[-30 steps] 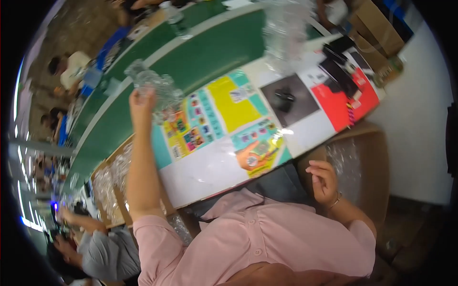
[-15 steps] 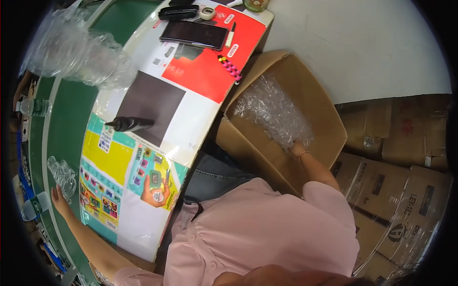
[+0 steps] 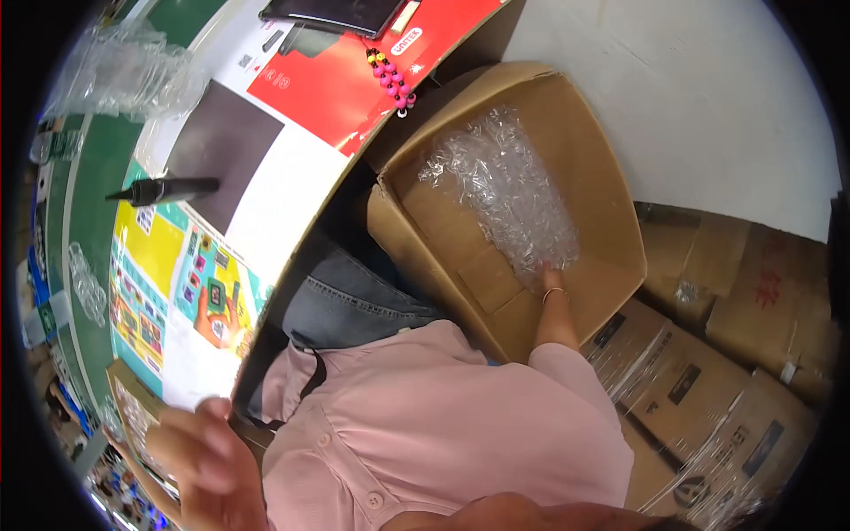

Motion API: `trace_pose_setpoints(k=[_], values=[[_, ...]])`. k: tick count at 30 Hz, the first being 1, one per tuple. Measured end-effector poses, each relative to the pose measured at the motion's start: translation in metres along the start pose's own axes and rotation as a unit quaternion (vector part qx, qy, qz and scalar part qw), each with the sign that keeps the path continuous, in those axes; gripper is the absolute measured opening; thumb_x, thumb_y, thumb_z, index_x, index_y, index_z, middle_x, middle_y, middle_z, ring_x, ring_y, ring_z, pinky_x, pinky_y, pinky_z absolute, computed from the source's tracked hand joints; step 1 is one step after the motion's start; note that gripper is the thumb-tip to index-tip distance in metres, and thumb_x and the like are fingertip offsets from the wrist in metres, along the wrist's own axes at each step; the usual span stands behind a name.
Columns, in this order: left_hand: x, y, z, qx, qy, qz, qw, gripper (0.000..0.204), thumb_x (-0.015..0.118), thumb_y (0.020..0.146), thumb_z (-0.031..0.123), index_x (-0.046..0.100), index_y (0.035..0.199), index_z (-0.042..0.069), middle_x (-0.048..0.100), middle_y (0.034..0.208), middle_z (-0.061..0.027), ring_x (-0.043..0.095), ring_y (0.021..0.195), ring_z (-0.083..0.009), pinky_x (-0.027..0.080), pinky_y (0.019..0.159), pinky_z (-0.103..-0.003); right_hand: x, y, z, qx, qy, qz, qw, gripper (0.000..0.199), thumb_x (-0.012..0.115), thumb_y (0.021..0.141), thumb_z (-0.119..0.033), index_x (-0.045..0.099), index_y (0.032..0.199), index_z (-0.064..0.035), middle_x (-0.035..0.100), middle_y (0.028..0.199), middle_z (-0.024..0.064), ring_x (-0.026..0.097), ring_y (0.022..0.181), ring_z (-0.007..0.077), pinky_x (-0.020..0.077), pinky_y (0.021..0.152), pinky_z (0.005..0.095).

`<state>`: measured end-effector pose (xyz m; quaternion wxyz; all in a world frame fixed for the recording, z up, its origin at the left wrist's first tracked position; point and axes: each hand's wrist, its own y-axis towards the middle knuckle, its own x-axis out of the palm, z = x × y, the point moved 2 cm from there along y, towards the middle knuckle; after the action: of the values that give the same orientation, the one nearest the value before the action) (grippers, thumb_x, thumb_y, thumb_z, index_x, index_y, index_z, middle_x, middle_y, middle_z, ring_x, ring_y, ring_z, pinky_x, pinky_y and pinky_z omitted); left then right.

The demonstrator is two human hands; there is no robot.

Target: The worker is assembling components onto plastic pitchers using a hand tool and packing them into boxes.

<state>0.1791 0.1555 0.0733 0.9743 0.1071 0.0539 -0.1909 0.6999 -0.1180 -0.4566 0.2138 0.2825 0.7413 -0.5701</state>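
Clear crinkled plastic pieces (image 3: pixel 518 195) lie in a heap inside an open cardboard box (image 3: pixel 611 177). My right hand (image 3: pixel 551 276) reaches into the box and touches the near end of this heap, its fingers mostly hidden in the plastic. My left hand (image 3: pixel 208 451) is raised by the near corner of the table, blurred, with its fingers loosely curled and nothing visible between them. A small clear plastic stack (image 3: pixel 87 285) lies on the green bench at the left, apart from my left hand.
On the printed table top (image 3: pixel 292 168) stand a black nozzle bottle (image 3: pixel 164 190), a phone (image 3: pixel 341 13) and a pink bead strap (image 3: pixel 390 80). A large clear plastic bundle (image 3: pixel 133 71) lies at the far left. Taped cartons (image 3: pixel 682 380) fill the right. Another person's arm (image 3: pixel 146 473) shows lower left.
My left hand has left the small clear plastic stack on the bench and come back toward my body. My right hand stays at the plastic in the box. The view has shifted.
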Motion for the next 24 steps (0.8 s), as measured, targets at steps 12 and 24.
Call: trace_pose_setpoints(k=[12,24], values=[[0.092,0.007,0.060,0.147,-0.118,-0.002,0.982,0.025,0.044,0.088,0.035,0.055,0.103,0.018,0.044,0.111,0.0056,0.039,0.109,-0.0162,0.028,0.101,-0.046,0.033,-0.100,-0.029,0.100,-0.012,-0.415,0.904,0.030,0.065,0.079,-0.023,0.058,0.104,-0.0067,0.058,0.075,0.0015,0.057,0.072,0.0135,0.0479,0.054,0.0253],[0.064,0.015,0.005,0.130,0.167,-0.139,0.967,0.046,0.063,0.079,0.028,0.051,0.116,0.003,0.042,0.124,-0.0136,0.045,0.108,-0.0290,0.038,0.089,-0.042,-0.033,-0.266,-0.178,0.045,0.374,-0.611,0.696,0.048,0.050,0.086,-0.046,0.047,0.116,-0.0091,0.056,0.108,0.0041,0.056,0.089,0.0158,0.0463,0.074,0.0296]])
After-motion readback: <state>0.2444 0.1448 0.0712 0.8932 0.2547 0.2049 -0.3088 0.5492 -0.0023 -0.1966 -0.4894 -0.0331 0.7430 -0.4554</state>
